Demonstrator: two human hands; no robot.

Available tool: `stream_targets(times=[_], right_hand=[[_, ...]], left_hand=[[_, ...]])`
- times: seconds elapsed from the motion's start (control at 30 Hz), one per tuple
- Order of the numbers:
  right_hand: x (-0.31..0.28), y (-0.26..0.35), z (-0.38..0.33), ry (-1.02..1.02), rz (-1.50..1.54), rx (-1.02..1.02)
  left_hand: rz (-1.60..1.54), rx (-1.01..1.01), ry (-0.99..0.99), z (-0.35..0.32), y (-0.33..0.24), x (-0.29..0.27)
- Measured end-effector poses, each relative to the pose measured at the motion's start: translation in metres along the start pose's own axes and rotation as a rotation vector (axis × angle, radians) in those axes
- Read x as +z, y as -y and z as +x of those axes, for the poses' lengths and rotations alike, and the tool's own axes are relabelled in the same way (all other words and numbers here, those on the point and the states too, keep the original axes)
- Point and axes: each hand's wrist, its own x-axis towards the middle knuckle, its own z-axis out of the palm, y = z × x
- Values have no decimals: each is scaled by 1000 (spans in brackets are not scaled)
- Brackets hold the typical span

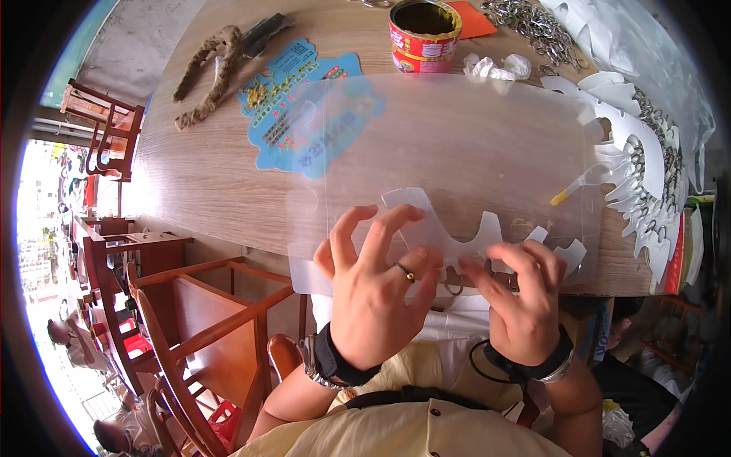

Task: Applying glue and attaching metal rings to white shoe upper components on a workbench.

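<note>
A flat white cut-out piece [426, 217] with a curved, toothed edge lies over a clear plastic sheet [487, 152] at the table's near edge. My left hand [381, 297] is at its left part, index finger and thumb pinched together, the other fingers bent and raised. Across from it, my right hand [525, 293] bends its fingers over the toothed side, fingertips close to the piece. Between the two hands a small metal ring [454, 288] shows, partly hidden by my fingers. What exactly each fingertip grips is hard to make out.
At the back stands a red tin [422, 57] with dark contents. A blue printed card [278, 148] lies partly under the sheet, near a brown fuzzy loop [209, 72]. To the right are metal clasps [533, 30] and stacked white pieces [647, 164]. Wooden chairs [213, 320] stand left.
</note>
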Motion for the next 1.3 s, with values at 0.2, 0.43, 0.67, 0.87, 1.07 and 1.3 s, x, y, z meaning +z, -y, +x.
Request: stream_targets(times=[0.2,0.43,0.67,0.87,1.07,1.3], right_hand=[[-3,8,4,95,-113,24],[-9,-4,-1,-87,211,95],[-5,-14,18,-160,438,211],[-3,-18,26,-81,444,210],[0,-20,28,-64,475,227],[0,-21,26,-80,465,218]], left_hand=[[-51,16,-12,3,2,0],[-40,10,46,6,-5,-10],[-118,22,64,14,-16,4],[-230,60,77,14,-16,12],[-211,15,33,15,-19,18],[-213,-11,30,17,-21,21]])
